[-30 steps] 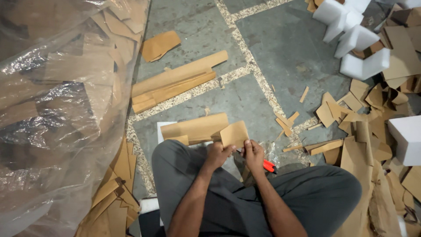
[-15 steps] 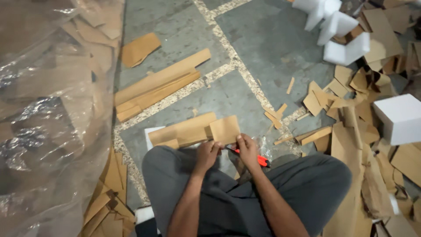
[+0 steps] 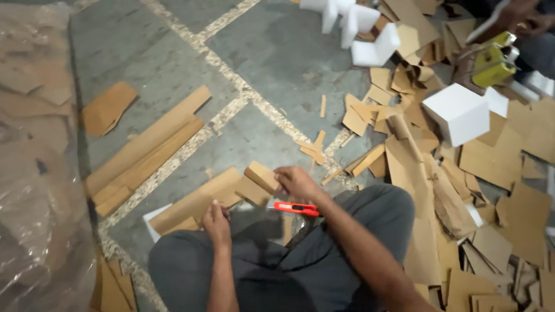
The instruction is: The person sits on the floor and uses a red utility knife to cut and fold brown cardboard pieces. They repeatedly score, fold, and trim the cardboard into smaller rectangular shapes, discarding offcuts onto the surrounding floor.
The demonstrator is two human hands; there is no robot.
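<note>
Concrete floor [image 3: 173, 58] lies strewn with cardboard scraps [image 3: 497, 162]. Near the knees, the left hand [image 3: 217, 219] presses a cardboard strip [image 3: 214, 193] flat, steadying it; the right hand [image 3: 298, 184] pinches its folded end, red utility knife [image 3: 293, 207] beneath.

I see grey stone floor [image 3: 173, 52], speckled pale seams [image 3: 231, 75] crossing diagonally. Clear plastic sheeting [image 3: 34, 190] bulges along left edge. Cardboard offcuts [image 3: 491, 162] heaped thick at right, white foam blocks [image 3: 457, 112] among them. Long cardboard strips [image 3: 144, 144] lie left of centre. Light dim, even.
</note>
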